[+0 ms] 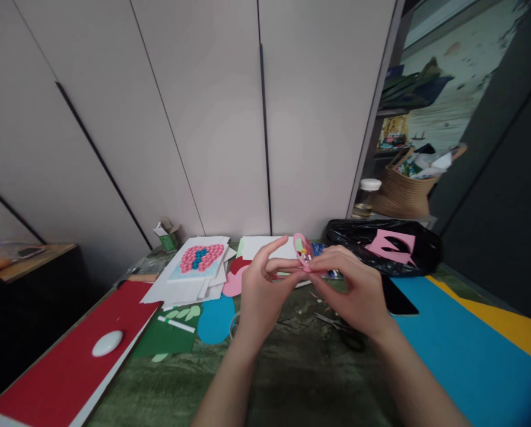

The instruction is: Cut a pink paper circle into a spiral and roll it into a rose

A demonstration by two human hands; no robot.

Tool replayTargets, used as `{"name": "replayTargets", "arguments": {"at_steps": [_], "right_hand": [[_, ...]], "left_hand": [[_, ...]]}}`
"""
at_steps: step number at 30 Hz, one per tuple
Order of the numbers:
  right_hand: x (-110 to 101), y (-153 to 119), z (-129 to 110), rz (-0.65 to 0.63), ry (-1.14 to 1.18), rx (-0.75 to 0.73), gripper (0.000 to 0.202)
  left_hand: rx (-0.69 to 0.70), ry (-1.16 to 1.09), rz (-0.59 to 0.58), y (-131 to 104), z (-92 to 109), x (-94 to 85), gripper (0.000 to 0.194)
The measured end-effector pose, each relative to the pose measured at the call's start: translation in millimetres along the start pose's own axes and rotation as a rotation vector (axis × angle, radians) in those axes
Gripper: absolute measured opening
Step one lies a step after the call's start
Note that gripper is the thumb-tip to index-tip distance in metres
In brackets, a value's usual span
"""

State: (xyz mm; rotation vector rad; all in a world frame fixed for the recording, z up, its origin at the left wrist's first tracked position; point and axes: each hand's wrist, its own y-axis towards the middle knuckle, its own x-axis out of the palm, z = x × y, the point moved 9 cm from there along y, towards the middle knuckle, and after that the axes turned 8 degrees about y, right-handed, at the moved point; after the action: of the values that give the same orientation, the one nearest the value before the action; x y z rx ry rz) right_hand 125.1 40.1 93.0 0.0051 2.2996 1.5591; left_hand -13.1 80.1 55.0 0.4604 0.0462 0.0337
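Above the middle of the table, my left hand pinches a small pink paper piece by its lower end. The fingertips of my right hand close on the same end from the other side. A curved pink edge stands up over my fingers, with pale green and yellow spots showing inside it. My fingers hide its lower part. Dark-handled scissors lie on the table below my right hand. Beside my left wrist are a round clear object, partly covered, and a blue paper cutout.
Left: red sheet with a white oval object, green paper with a white marker, and a pink-and-blue dotted picture. Right: blue sheet, black phone, and a black bag holding cut pink paper.
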Motion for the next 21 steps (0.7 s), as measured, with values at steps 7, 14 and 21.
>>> {"name": "replayTargets", "arguments": {"at_steps": [7,14,21], "right_hand": [[0,1,0,-0.013,-0.047,-0.007,0.021],[7,1,-2,-0.182,-0.145,0.003,0.016],[4,0,-7,-0.220,-0.144,-0.025,0.020]], "left_hand": [[0.384,0.487,0.117,-7,36,-8.6,0.041],[0.674,0.753,0.005,-20,57,6.7,0.018],[0.490,0.568,-0.139,-15,41,7.1,0.011]]}}
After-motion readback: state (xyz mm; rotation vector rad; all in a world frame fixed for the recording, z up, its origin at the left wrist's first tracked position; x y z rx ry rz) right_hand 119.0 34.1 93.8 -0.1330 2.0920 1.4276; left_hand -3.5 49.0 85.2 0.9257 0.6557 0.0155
